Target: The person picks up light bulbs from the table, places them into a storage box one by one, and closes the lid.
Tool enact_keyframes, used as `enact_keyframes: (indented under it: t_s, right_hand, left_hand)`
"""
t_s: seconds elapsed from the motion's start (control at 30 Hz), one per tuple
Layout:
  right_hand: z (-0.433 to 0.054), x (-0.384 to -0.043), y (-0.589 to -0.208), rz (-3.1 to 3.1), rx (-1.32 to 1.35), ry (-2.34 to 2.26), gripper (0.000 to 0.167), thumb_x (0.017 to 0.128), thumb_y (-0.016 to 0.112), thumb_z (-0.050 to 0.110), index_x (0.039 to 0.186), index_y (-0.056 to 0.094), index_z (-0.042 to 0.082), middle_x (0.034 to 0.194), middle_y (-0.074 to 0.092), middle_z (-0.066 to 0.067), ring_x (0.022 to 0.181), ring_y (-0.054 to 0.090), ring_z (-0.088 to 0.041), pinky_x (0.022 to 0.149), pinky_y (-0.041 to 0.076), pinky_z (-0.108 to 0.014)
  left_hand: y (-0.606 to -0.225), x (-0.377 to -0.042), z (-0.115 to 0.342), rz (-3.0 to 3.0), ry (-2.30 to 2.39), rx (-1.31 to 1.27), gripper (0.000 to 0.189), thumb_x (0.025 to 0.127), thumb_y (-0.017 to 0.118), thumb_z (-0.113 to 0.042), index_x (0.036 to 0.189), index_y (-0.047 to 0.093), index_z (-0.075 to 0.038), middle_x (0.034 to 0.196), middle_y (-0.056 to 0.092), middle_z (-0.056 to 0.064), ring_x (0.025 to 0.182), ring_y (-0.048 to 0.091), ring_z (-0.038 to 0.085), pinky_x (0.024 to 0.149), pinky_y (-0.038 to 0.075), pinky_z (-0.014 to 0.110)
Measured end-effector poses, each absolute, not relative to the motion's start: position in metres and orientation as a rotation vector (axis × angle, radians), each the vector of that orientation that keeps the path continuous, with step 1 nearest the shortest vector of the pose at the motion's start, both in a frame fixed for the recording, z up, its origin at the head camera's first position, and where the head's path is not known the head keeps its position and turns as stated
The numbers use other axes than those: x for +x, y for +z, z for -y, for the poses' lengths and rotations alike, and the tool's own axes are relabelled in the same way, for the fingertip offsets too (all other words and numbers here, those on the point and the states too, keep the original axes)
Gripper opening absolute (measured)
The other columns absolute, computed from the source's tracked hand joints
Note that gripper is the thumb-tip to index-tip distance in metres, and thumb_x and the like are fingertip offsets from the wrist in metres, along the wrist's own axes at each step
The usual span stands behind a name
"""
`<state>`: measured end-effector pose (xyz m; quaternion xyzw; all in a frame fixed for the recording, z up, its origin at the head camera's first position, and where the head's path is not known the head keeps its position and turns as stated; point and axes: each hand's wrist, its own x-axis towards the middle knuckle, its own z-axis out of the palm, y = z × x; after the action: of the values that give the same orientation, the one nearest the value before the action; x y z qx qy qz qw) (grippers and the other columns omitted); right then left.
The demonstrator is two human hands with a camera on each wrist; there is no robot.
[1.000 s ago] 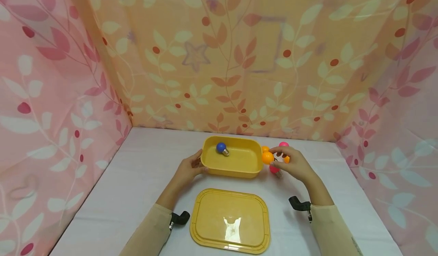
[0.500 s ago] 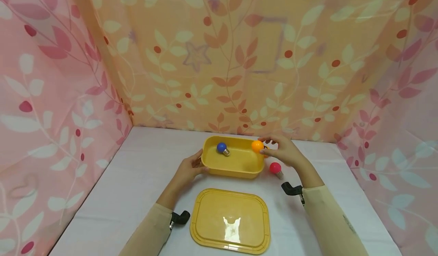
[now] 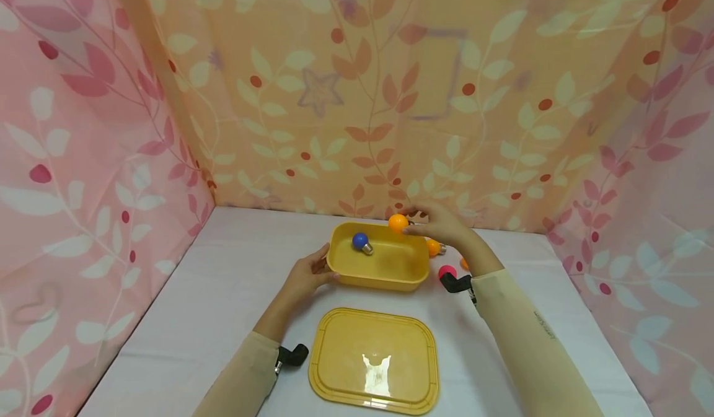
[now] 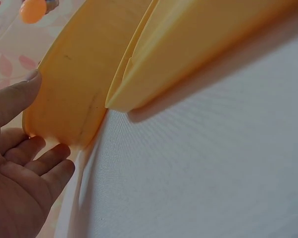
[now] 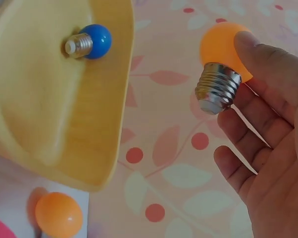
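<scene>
My right hand (image 3: 437, 223) pinches an orange light bulb (image 5: 223, 52) by its round globe, metal screw base free. In the head view this bulb (image 3: 398, 223) is held above the far edge of a yellow plastic box (image 3: 385, 280). A blue light bulb (image 3: 361, 241) lies inside the box, at its left. My left hand (image 3: 303, 279) holds the box's left end, thumb toward the front and fingers round the end; the left wrist view shows thumb and fingertips (image 4: 62, 171) against the wall.
A yellow lid (image 3: 374, 361) lies flat in front of the box. To the box's right are an orange bulb (image 3: 433, 247), a pink bulb (image 3: 447, 272) and another orange thing (image 3: 464, 264), partly hidden by the right arm. Patterned cloth walls (image 3: 357, 95) surround the white table.
My right hand has carried the orange bulb from the right of the box leftward and away, to above the box's far edge. The left hand and the box stay put.
</scene>
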<state>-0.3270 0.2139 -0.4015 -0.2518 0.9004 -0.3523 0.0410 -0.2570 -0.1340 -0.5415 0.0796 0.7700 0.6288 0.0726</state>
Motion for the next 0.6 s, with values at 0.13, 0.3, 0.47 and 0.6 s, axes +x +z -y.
enact_keyframes:
  t_s: [0.13,0.3,0.47,0.6]
  right_hand:
    - [-0.204,-0.339,-0.402,-2.748,-0.751,-1.025,0.037,0.087,0.082,0.042,0.121,0.073,0.03,0.12,0.068,0.006,0.115,0.057,-0.03,0.102,0.047,-0.05]
    - [-0.187,-0.352,-0.404,-2.687,-0.78,-0.997,0.038,0.088,0.082,0.038,0.123,0.073,0.029,0.115,0.068,0.004,0.114,0.059,-0.025,0.105,0.047,-0.049]
    - [-0.17,-0.358,-0.408,-2.585,-0.827,-1.024,0.035,0.089,0.082,0.027,0.122,0.072,0.024,0.119,0.07,0.004,0.121,0.059,-0.031,0.109,0.046,-0.054]
    - [-0.16,-0.361,-0.415,-2.569,-0.876,-0.94,0.038,0.09,0.082,0.029,0.126,0.072,0.024,0.125,0.07,0.009,0.126,0.059,-0.026,0.114,0.044,-0.055]
  left_hand:
    - [-0.542,-0.256,0.134,-2.323,1.891,0.238,0.09,0.084,0.086,-0.02,0.159,0.037,-0.017,0.158,0.046,0.01,0.14,0.051,0.025,0.107,0.05,0.031]
    - [-0.541,-0.257,0.135,-2.319,1.894,0.236,0.091,0.084,0.087,-0.019,0.16,0.037,-0.017,0.157,0.047,0.011,0.14,0.052,0.026,0.106,0.051,0.029]
    - [-0.541,-0.257,0.134,-2.3,1.904,0.255,0.09,0.085,0.085,-0.018,0.16,0.035,-0.015,0.158,0.045,0.013,0.141,0.05,0.028,0.106,0.051,0.029]
    - [-0.541,-0.257,0.133,-2.295,1.903,0.254,0.09,0.086,0.085,-0.018,0.16,0.035,-0.016,0.159,0.044,0.012,0.141,0.05,0.027,0.106,0.05,0.029]
